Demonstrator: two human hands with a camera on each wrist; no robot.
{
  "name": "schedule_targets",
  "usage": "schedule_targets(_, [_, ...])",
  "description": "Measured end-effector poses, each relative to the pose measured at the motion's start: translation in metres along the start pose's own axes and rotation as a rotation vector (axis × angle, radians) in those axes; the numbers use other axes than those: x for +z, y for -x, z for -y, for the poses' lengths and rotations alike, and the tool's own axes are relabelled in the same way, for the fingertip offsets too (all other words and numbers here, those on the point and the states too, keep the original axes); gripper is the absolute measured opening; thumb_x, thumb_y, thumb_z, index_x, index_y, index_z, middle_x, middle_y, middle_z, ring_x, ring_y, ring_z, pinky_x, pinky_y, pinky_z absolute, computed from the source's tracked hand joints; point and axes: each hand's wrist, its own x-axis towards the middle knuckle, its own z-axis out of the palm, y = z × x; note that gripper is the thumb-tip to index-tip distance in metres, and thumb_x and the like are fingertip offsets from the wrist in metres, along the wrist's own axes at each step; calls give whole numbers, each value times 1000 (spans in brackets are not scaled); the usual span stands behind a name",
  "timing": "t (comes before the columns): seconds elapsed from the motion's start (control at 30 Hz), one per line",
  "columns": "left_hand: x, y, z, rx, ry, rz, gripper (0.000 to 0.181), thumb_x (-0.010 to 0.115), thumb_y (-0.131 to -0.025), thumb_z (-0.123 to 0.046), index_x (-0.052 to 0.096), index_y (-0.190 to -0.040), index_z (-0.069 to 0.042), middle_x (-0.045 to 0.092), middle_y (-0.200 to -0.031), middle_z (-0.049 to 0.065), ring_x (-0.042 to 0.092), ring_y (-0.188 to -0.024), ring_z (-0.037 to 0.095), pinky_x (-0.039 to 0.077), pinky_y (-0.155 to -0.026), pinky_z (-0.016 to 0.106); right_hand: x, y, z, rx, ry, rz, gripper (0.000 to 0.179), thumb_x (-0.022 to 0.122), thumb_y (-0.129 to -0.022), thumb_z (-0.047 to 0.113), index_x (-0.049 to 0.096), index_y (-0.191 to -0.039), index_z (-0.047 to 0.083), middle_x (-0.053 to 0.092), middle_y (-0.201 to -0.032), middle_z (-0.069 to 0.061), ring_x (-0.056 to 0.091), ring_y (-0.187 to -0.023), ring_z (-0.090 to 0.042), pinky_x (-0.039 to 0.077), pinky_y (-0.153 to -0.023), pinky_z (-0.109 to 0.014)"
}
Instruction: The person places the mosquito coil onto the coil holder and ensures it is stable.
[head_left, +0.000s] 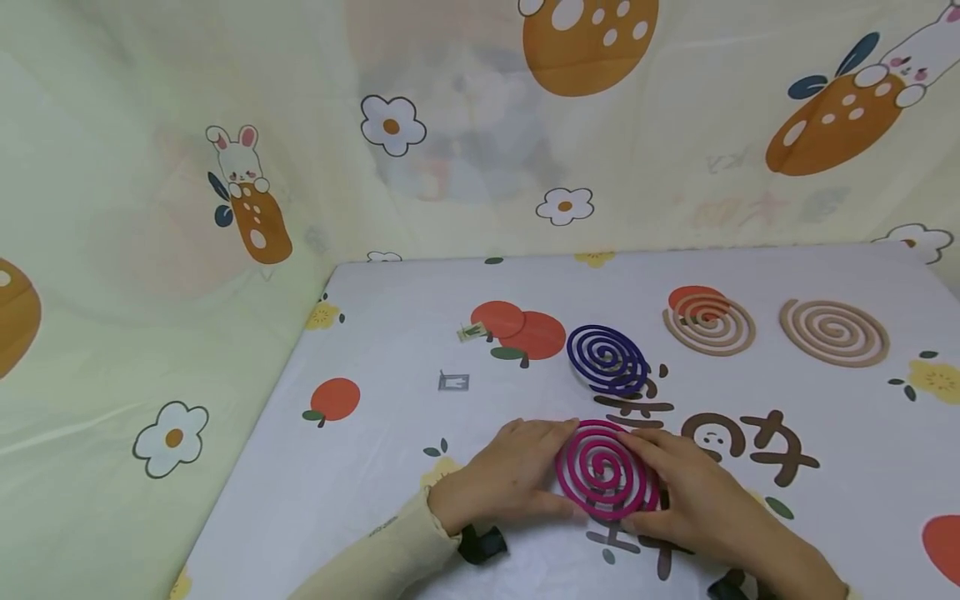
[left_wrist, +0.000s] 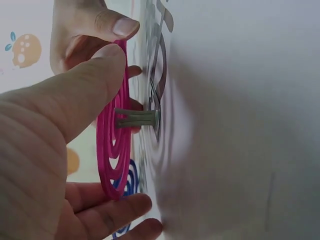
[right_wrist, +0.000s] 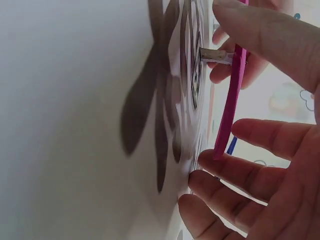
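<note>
Both hands hold a pink mosquito coil (head_left: pixel 602 475) by its opposite edges, low over the table. My left hand (head_left: pixel 513 475) has its thumb on the near left edge and its fingers at the far side. The right hand (head_left: pixel 690 483) grips the right edge between thumb and fingers. In the left wrist view, the coil's middle meets an upright metal stand (left_wrist: pixel 137 118) rising from the table. The same stand (right_wrist: pixel 215 56) shows in the right wrist view, behind the coil's edge. Just beyond the hands lies a dark blue mosquito coil (head_left: pixel 600 356).
Two tan mosquito coils (head_left: pixel 834 333) lie at the back right. A small flat metal stand (head_left: pixel 453 382) and another metal piece (head_left: pixel 472 332) lie left of the blue coil. The white printed tablecloth (head_left: pixel 390 333) meets fabric walls at the back and left.
</note>
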Motion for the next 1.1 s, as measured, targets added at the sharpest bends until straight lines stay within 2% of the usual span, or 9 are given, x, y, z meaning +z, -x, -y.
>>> schedule_targets(0.33, [-5, 8, 15, -39, 56, -45, 101, 85, -83, -55, 38, -160, -10, 56, -153, 2, 51, -141, 19, 39, -119, 38, 7, -20, 12, 2, 10, 6, 90, 98, -68, 39, 62, -143, 3, 61, -140, -18, 59, -126, -41, 54, -97, -62])
schedule_targets(0.5, [-10, 11, 24, -63, 104, -52, 97, 85, -84, -49, 39, -160, -10, 55, -153, 2, 51, -142, 19, 38, -120, 39, 11, -32, 18, -8, 24, 6, 88, 97, -69, 36, 62, -142, 2, 62, -137, -18, 61, -121, -39, 56, -95, -59])
schedule_targets(0.7, [-19, 14, 37, -106, 174, -53, 94, 86, -85, -42, 39, -160, -11, 55, -152, 1, 51, -140, 20, 44, -116, 40, 16, -49, 27, -16, 52, -18, 85, 97, -70, 34, 63, -139, -1, 62, -135, -21, 61, -121, -41, 54, -96, -61])
schedule_targets(0.87, [-23, 15, 48, -137, 177, -70, 91, 86, -86, -38, 40, -159, -9, 55, -152, 3, 52, -139, 21, 47, -113, 41, 20, -64, 33, -15, 60, -34, 81, 96, -73, 32, 63, -139, -3, 62, -133, -22, 61, -121, -42, 56, -95, -60])
schedule_targets(1.1, [-27, 12, 61, -166, 190, -114, 88, 85, -87, -35, 40, -159, -9, 56, -149, 4, 52, -137, 21, 47, -112, 38, 26, -84, 38, -10, 66, -64, 73, 94, -75, 28, 65, -136, -2, 66, -121, -18, 65, -109, -35, 58, -91, -55])
